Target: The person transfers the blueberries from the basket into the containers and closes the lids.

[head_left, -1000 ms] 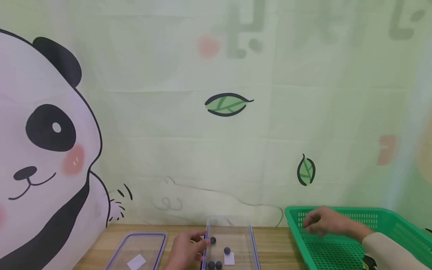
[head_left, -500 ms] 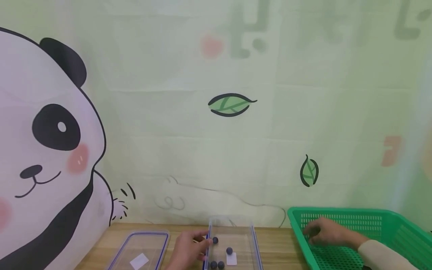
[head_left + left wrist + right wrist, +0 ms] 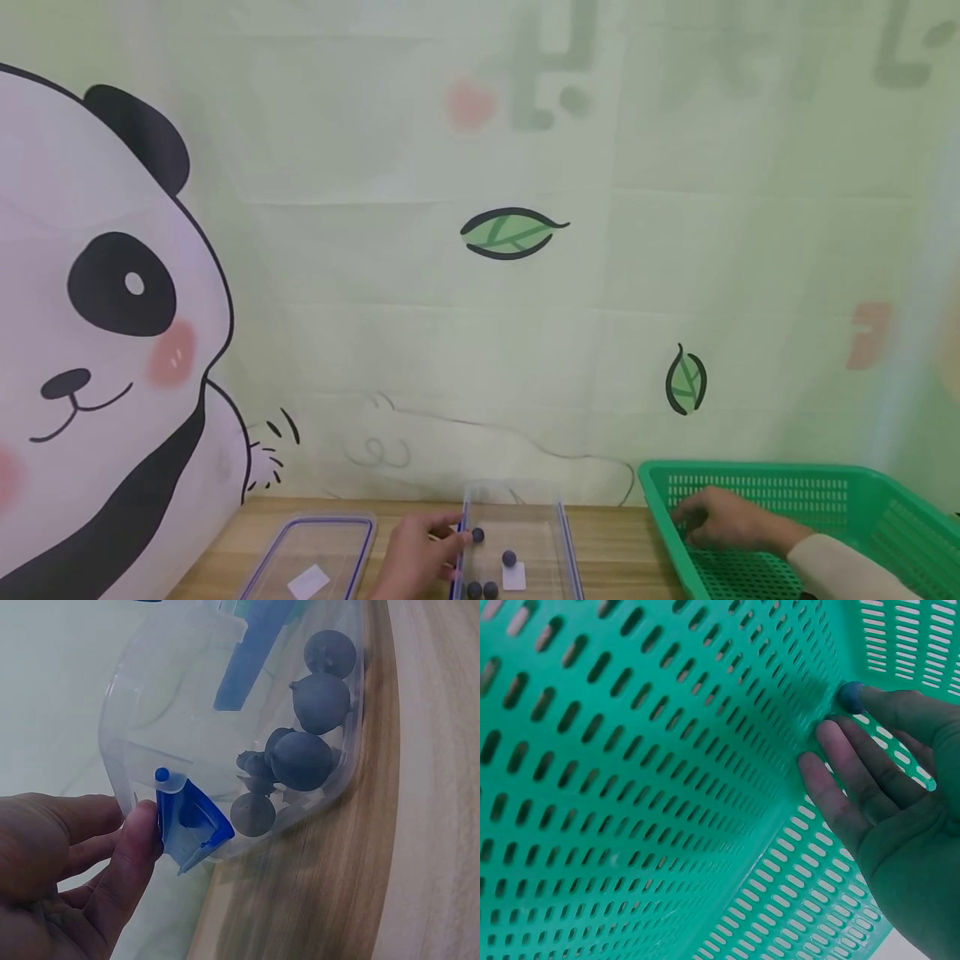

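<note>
**Dark balls gathered in a clear box, one more under the fingers in the green basket**

The clear plastic box (image 3: 517, 542) sits on the wooden table (image 3: 607, 542) at about 6 o'clock in the head view, and several dark blue-grey balls (image 3: 304, 757) already lie inside it; the left wrist view shows them bunched in one corner. That much of the collecting looks done. The left hand (image 3: 416, 554) steadies the box from its 9 o'clock side, thumb and fingers pinching the rim by the blue latch clip (image 3: 187, 825).

At about 4 o'clock stands the green perforated basket (image 3: 885, 500). The right hand (image 3: 720, 518) reaches down inside it, fingers (image 3: 832, 787) lightly bent against the slotted wall. A small blue ball (image 3: 849, 696) shows at a fingertip in the inner corner; it is touched, but whether it is truly gripped I cannot tell. Judging by this, at least that ball has yet to reach the box, and no others show in the part of the basket in view.

Compared with a second ago, the right hand has sunk lower and closer to the basket's floor, from a raised hover near the rim. The left hand has kept its hold on the box, and the balls in it lie much as they did.

At 7 o'clock, well apart from the basket, the box's lid (image 3: 311, 554) lies flat on the table. Behind everything hangs a backdrop with a cartoon panda (image 3: 105, 333) and green leaves (image 3: 513, 233).
</note>
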A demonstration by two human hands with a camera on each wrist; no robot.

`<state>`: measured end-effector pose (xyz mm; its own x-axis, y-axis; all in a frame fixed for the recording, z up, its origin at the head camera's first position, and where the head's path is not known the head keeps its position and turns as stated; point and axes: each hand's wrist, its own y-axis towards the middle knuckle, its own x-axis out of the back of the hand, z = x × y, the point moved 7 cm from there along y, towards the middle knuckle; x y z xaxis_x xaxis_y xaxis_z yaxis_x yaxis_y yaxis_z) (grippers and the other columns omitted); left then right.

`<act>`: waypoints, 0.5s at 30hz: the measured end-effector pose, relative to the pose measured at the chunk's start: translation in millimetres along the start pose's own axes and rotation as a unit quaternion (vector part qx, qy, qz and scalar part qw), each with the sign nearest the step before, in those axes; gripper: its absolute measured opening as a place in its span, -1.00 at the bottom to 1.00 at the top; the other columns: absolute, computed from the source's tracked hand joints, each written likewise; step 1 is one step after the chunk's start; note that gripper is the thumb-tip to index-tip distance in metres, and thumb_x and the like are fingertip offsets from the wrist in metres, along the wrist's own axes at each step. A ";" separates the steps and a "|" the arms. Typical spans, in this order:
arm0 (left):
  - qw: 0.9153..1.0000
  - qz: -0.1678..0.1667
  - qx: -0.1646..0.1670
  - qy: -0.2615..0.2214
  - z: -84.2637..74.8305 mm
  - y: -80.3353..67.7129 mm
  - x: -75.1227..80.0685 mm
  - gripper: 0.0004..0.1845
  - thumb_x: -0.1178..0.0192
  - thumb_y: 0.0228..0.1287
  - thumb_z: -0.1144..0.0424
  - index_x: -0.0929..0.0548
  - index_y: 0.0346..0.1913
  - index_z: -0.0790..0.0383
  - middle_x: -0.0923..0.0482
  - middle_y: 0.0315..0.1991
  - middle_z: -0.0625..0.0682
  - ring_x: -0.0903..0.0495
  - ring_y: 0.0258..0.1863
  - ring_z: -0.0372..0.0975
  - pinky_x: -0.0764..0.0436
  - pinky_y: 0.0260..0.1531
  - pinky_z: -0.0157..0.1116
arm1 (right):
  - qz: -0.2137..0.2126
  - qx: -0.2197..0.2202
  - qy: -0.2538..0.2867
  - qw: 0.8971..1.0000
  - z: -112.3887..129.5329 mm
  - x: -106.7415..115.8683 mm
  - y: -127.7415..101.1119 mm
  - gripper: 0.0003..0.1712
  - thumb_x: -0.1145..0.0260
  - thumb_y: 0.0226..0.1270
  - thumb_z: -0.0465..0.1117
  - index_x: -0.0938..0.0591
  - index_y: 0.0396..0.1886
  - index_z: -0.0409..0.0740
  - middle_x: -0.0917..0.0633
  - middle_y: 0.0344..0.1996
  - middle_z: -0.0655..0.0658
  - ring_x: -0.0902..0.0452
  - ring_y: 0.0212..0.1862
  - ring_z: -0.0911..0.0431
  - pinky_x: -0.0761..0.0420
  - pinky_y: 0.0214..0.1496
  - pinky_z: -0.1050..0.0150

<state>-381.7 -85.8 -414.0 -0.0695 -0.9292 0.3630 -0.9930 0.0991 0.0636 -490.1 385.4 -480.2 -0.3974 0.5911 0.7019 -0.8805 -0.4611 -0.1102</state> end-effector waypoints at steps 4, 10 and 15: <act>1.000 0.000 -0.002 0.001 0.5 0.1 -0.4 -0.62 -0.38 0.40 0.44 -0.68 0.22 0.50 -0.64 -0.30 0.07 -0.68 -0.46 -0.21 -0.79 -0.47 -0.27 | 0.002 0.007 -0.015 1.000 0.9 -1.0 2.2 -0.66 -0.61 0.18 -0.23 -0.79 -0.02 -0.10 -0.78 -0.15 -0.08 -0.72 -0.11 -0.09 -0.82 -0.21 -0.06; 1.000 -0.002 0.002 0.000 -0.7 -0.2 -0.1 -0.62 -0.38 0.40 0.44 -0.69 0.22 0.49 -0.64 -0.31 0.07 -0.68 -0.45 -0.21 -0.80 -0.46 -0.27 | -0.004 0.024 -0.067 0.997 2.0 -2.3 4.1 -0.82 -0.63 0.16 -0.13 -0.80 -0.26 0.05 -0.76 -0.27 0.04 -0.68 -0.23 0.00 -0.77 -0.28 0.09; 1.000 -0.003 0.008 0.001 -0.2 0.3 0.3 -0.62 -0.38 0.40 0.44 -0.69 0.22 0.47 -0.64 -0.31 0.07 -0.68 -0.45 -0.21 -0.80 -0.45 -0.27 | -0.014 -0.004 -0.081 0.997 27.6 -4.4 -7.5 -0.88 -0.58 0.21 -0.22 -0.79 -0.28 -0.04 -0.74 -0.33 0.05 -0.66 -0.29 0.08 -0.75 -0.29 0.17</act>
<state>-382.0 -85.9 -413.6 -0.0629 -0.9294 0.3637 -0.9948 0.0876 0.0519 -474.6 368.0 -463.0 -0.3263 0.4894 0.8087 -0.8931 -0.4398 -0.0942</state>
